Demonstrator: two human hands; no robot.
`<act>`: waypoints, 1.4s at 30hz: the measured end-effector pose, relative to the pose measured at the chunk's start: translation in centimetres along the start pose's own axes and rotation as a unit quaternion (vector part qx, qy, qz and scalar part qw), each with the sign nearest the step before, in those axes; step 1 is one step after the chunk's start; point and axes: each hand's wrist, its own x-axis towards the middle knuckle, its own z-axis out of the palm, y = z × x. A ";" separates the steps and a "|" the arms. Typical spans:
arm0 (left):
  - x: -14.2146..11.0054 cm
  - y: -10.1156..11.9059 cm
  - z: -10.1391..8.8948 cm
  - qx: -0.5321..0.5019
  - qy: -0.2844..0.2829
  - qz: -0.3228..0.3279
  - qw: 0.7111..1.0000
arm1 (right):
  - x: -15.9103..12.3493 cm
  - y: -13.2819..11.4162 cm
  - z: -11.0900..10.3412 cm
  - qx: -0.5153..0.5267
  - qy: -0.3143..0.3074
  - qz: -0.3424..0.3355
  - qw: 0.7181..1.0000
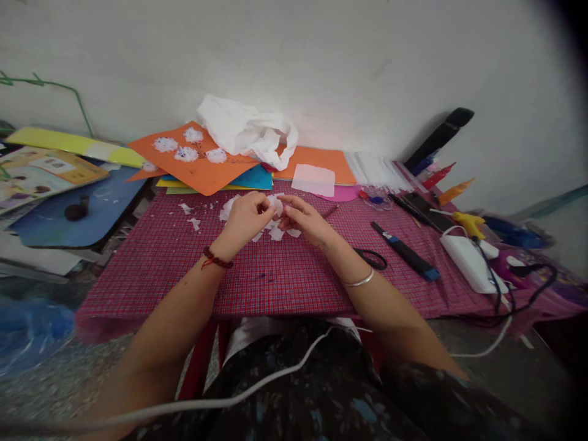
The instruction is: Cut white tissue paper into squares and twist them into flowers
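Over the middle of the checked table, my left hand and my right hand meet around a small piece of white tissue paper. The fingertips of both hands pinch it between them. Under and around the hands lie several white paper scraps, partly hidden by my fingers. Smaller torn bits are scattered to the left. Behind the hands, an orange sheet carries several white fluffy paper flowers on drawn stems.
Crumpled white tissue and a white square of paper lie at the back. To the right are black-handled scissors, a dark cutter, a yellow glue gun and a white power strip with cables. A blue stool stands left.
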 end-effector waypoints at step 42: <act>1.3 -2.1 -2.8 0.142 -0.053 -0.049 0.987 | -4.2 -0.1 -9.0 -0.563 -0.009 0.032 0.826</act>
